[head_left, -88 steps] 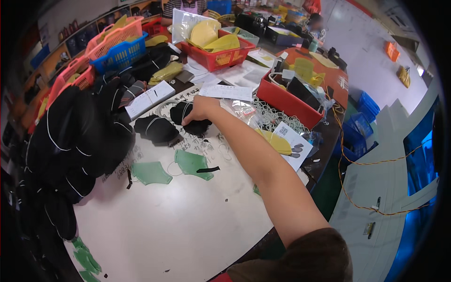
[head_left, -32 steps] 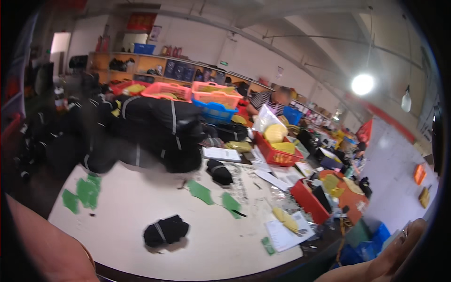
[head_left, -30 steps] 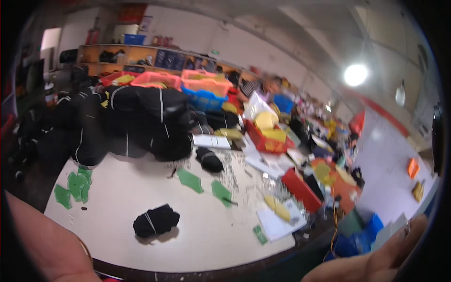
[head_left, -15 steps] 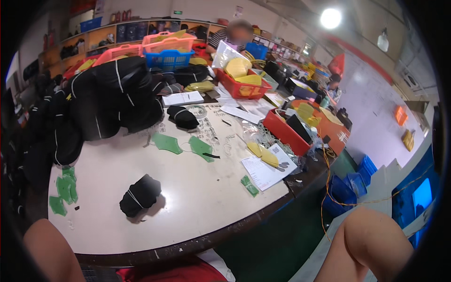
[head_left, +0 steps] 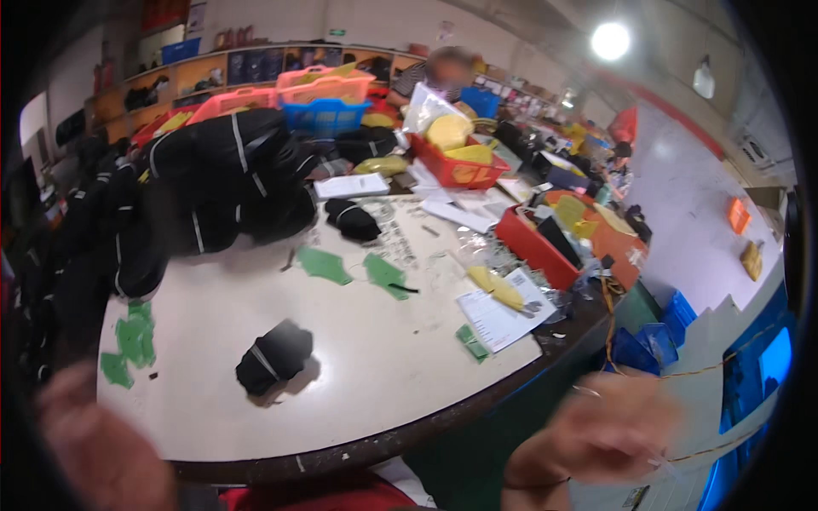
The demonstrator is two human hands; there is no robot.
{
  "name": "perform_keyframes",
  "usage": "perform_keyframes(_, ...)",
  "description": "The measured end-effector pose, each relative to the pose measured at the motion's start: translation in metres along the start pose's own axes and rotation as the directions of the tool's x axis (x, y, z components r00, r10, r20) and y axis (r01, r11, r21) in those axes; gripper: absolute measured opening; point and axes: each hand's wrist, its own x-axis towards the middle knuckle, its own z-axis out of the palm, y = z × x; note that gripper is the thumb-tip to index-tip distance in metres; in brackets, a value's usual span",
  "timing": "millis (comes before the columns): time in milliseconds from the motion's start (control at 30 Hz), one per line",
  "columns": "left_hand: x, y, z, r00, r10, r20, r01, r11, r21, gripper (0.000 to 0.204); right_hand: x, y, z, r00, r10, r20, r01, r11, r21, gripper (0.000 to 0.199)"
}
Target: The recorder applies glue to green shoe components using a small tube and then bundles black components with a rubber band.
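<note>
My left hand [head_left: 98, 447] is raised at the lower left, off the table's near edge; motion smears its fingers. At the lower right, beyond the table's corner, my right hand [head_left: 613, 426] is blurred too, but its fingers look curled in. A ring shows on it, and whatever it may hold cannot be made out. Between the hands, on the white tabletop [head_left: 358, 358], lies a black cloth bundle [head_left: 274, 356] tied with a pale band. Green cut pieces [head_left: 135, 336] lie nearest my left hand. Neither hand touches the table.
Large black tied bundles [head_left: 230, 183] are heaped at the back left. A smaller black bundle [head_left: 353, 220] and green pieces [head_left: 388, 274] lie farther back. Red baskets [head_left: 537, 247] and a printed sheet [head_left: 503, 319] are on the right. Blue bins [head_left: 635, 349] stand below. A person sits far off.
Both my hands have come into view, where earlier only bare limbs showed at the lower corners. The whole scene has shifted slightly right. The bundle stays in place on the table.
</note>
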Motion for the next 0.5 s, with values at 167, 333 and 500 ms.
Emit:
perform_keyframes(167, 0.003, -0.126, 0.057, 0.737, -0.469, 0.487, 0.086, 0.779, 0.621, 0.06, -0.112, 0.034, 0.102, 0.417, 0.534, 0.735, -0.639, 0.748, -0.181, 0.007)
perform_keyframes(333, 0.006, -0.129, 0.091, 0.562, -0.741, 0.367, 0.464, 0.65, 0.601, 0.076, -0.148, 0.046, 0.125, 0.275, 0.503, 0.82, -0.615, 0.747, -0.252, 0.019)
perform_keyframes(500, -0.023, -0.162, 0.082, 0.515, -0.74, 0.433, 0.376, 0.649, 0.662, 0.072, -0.201, 0.048, 0.159, 0.17, 0.493, 0.853, -0.641, 0.713, -0.284, 0.032)
